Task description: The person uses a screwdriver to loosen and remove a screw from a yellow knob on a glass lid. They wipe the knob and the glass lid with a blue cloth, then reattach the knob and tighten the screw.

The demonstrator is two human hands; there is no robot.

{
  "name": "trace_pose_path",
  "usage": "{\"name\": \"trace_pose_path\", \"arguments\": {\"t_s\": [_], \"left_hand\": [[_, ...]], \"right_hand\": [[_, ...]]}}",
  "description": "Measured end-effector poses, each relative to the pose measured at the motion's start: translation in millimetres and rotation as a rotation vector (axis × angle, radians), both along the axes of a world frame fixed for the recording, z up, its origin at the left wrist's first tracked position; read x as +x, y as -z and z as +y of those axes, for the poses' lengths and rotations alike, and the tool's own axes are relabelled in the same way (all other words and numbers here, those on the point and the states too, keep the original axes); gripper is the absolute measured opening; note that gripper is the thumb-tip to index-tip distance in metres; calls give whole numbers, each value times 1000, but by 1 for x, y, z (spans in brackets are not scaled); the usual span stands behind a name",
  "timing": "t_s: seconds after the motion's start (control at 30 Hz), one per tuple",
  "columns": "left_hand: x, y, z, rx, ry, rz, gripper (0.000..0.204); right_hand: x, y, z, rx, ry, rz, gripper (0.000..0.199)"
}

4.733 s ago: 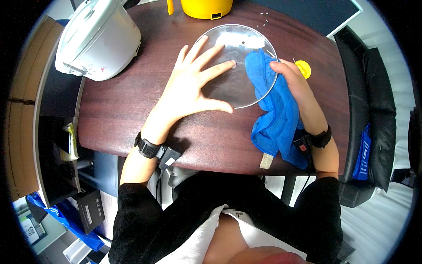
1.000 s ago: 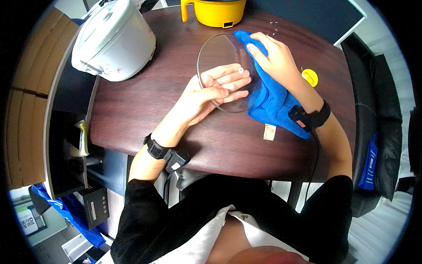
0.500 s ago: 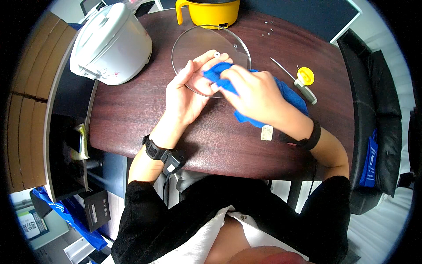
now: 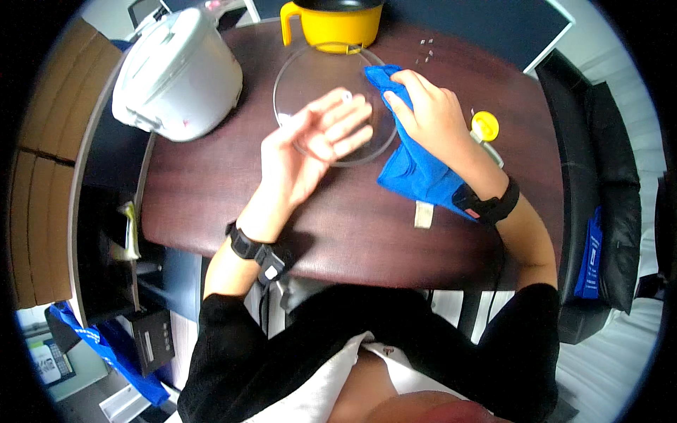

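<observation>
My left hand (image 4: 310, 141) is palm up over the clear glass lid (image 4: 276, 81), fingers stretched and slightly apart, gripping nothing. At its fingertips shows a small white piece (image 4: 347, 96); whether it rests on a finger or belongs to the lid I cannot tell. My right hand (image 4: 430, 113) has its fingers closed on a blue cloth (image 4: 416, 169), which hangs down over the lid's right edge and onto the table. Right of that hand lie a round yellow knob (image 4: 485, 125) and the grey handle of a screwdriver (image 4: 495, 154), whose shaft is hidden.
Beyond the lid stands a yellow pot (image 4: 342, 28) with a side handle. A white rice cooker (image 4: 187, 77) occupies the table's far left. Several small metal bits (image 4: 425, 51) lie on the brown table (image 4: 345, 225) at the back right.
My right hand has moved right and away from my left palm, drawing the cloth along. My left hand has turned a little with its fingers spread. The screwdriver shaft is now covered.
</observation>
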State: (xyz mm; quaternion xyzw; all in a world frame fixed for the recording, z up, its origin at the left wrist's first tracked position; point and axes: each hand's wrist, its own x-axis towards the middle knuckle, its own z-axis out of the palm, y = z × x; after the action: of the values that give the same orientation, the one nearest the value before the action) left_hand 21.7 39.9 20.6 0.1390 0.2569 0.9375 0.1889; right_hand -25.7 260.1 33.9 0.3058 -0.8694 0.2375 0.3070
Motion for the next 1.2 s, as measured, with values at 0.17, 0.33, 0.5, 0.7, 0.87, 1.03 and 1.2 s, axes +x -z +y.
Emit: {"name": "trace_pose_path", "arguments": {"t_s": [0.17, 0.33, 0.5, 0.7, 0.87, 1.03, 1.2], "left_hand": [[10, -3, -4, -133, 88, 18, 69], [9, -4, -1, -230, 120, 51, 70], [8, 1, -1, -218, 125, 58, 65], [4, 0, -2, -110, -21, 103, 56], [3, -2, 2, -25, -77, -65, 75], [5, 0, 4, -124, -100, -101, 95], [11, -2, 5, -253, -296, -143, 100]], "right_hand": [[-22, -20, 2, -9, -16, -44, 26], [-28, -36, -21, 108, -113, 44, 24], [-19, -31, -28, 136, -144, 69, 25], [-17, 1, 7, 76, -42, 30, 25], [30, -5, -19, 142, -151, -48, 25], [44, -12, -72, 150, -302, 102, 22], [30, -21, -100, 69, -177, -10, 27]]}}
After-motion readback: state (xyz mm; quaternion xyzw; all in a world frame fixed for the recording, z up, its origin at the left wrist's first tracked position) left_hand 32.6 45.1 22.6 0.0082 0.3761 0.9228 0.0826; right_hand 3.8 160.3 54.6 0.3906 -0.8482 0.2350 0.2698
